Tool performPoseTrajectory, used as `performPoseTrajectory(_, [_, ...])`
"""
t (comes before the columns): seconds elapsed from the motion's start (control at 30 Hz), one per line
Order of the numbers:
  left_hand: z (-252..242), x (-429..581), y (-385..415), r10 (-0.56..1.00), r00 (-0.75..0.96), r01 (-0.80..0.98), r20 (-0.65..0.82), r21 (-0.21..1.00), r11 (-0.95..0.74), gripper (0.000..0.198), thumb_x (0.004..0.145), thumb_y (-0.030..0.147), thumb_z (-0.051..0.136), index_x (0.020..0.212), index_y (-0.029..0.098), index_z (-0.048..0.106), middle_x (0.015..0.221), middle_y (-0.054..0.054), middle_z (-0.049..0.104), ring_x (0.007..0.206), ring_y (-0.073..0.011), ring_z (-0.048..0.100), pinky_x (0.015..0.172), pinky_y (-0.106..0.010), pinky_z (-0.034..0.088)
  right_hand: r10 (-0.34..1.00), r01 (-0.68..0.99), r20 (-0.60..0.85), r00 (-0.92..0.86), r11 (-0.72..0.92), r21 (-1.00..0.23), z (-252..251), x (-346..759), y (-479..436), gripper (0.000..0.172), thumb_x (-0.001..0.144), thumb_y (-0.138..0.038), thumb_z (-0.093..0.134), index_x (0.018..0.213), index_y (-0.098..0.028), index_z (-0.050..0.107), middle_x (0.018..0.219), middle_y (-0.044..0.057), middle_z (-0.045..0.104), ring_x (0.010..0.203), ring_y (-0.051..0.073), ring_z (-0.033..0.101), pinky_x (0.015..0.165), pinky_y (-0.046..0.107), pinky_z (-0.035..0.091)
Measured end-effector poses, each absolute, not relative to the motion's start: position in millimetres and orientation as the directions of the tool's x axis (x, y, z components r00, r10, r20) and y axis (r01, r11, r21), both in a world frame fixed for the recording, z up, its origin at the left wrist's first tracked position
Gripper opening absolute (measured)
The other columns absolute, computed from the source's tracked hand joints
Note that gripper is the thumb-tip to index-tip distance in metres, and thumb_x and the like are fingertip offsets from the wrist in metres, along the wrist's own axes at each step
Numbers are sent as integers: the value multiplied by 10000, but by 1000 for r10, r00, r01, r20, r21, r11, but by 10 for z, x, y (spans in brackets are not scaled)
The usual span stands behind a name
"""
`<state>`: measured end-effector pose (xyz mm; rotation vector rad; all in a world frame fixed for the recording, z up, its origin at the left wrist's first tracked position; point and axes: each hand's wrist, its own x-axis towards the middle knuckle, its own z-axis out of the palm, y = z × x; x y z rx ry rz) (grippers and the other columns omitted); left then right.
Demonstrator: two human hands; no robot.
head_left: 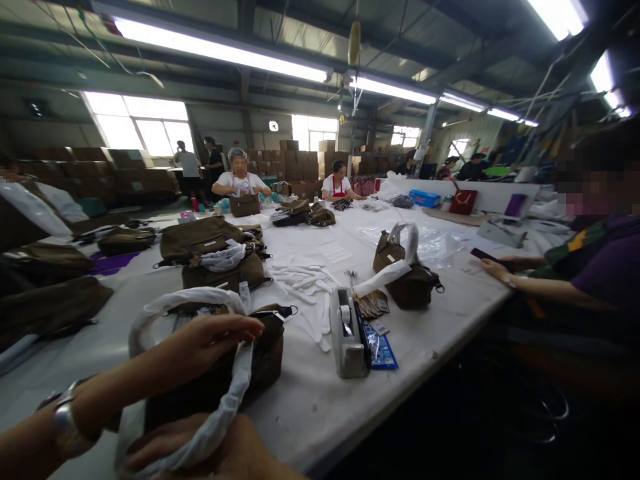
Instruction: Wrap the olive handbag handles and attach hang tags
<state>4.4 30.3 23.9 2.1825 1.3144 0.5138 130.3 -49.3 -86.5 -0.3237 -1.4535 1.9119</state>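
A dark olive handbag (pixel 267 353) stands in front of me, its two handles wrapped in white. My left hand (pixel 215 337), with a silver bracelet at the wrist, reaches over the bag's top. Its fingers are stretched out, with the fingertips at the upper part of the near wrapped handle (pixel 240 377). Low in the picture, my right hand (pixel 235 447) lies against the near side of the bag. That handle crosses over it, and its fingers lie extended beyond the strip. Part of the right hand is cut off by the lower edge.
A tape dispenser (pixel 347 337) stands right of the bag, beside a blue packet (pixel 381 347) and white strips (pixel 305 283). Another olive bag (pixel 410 283) is further right; stacked bags (pixel 200 240) lie behind. At the right edge, a person's hand (pixel 495 270) holds a phone.
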Motion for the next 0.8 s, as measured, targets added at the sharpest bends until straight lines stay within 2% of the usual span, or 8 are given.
performPoseTrajectory(0.17, [160, -310, 26, 936, 333, 841, 114, 414, -349, 392, 995, 414, 446, 1185, 268, 756, 1240, -48, 767, 1119, -267, 730, 975, -330, 568, 726, -441, 152, -670, -225, -869, -840, 1453, -451, 777, 641, -682, 866, 1192, -141, 780, 1060, 131, 771, 910, 264, 752, 766, 301, 619])
performPoseTrajectory(0.23, [137, -411, -99, 975, 199, 935, 96, 280, -218, 473, 986, 448, 415, 1269, 215, 713, 1296, -115, 733, 1131, -337, 721, 966, -444, 576, 723, -322, 191, -664, -46, -946, -696, 1706, -427, 622, 704, -631, 853, 1151, -203, 800, 1052, 86, 782, 904, 226, 750, 779, 252, 597])
performPoseTrajectory(0.3, [83, -457, -200, 995, 94, 983, 26, 153, -97, 504, 973, 406, 437, 1366, 174, 648, 1304, -164, 712, 1097, -385, 723, 921, -534, 581, 638, -173, 264, -724, 203, -964, -478, 2008, -370, 411, 807, -576, 796, 942, -190, 841, 861, 59, 792, 747, 181, 743, 698, 210, 569])
performPoseTrajectory(0.43, [-78, -416, -305, 987, 157, 984, 28, 77, -159, 398, 949, 177, 475, 1282, 218, 690, 1208, -135, 725, 1000, -338, 740, 849, -475, 598, 748, -41, 402, -528, 450, -892, 17, 2337, -113, 440, 1034, -438, 552, 772, -162, 772, 566, 11, 692, 528, 116, 651, 618, 200, 522])
performPoseTrajectory(0.53, [-164, -371, -334, 957, 245, 967, 157, 36, -254, 463, 924, 37, 428, 1254, 231, 689, 1159, -123, 713, 1027, -294, 722, 874, -409, 582, 623, 106, 496, -606, 680, -725, 197, 2149, 164, 258, 1037, -292, 557, 961, -174, 773, 880, 51, 775, 834, 149, 718, 826, 231, 525])
performPoseTrajectory(0.63, [-216, -365, -370, 960, 247, 968, 128, 5, -250, 459, 913, 18, 446, 1224, 249, 693, 1061, -90, 726, 922, -253, 741, 780, -329, 574, 483, 258, 292, -825, 783, -566, 190, 1812, 429, 241, 981, -130, 557, 1101, -175, 761, 1098, 82, 772, 1007, 189, 716, 909, 256, 513])
performPoseTrajectory(0.73, [-274, -366, -423, 970, 231, 969, 82, 67, -236, 399, 921, 40, 436, 1134, 249, 701, 988, -71, 744, 771, -211, 748, 652, -270, 538, 476, 406, 70, -876, 810, -423, 197, 1595, 593, 295, 897, -38, 558, 1071, -180, 748, 970, 38, 788, 907, 179, 723, 827, 245, 511])
performPoseTrajectory(0.8, [-312, -359, -454, 967, 244, 955, 71, 156, -252, 380, 914, 33, 408, 1081, 213, 697, 946, -88, 757, 782, -225, 751, 677, -288, 550, 455, 435, -13, -890, 841, -321, 242, 1537, 632, 227, 920, -83, 573, 1026, -190, 743, 891, 17, 782, 827, 170, 709, 733, 239, 489])
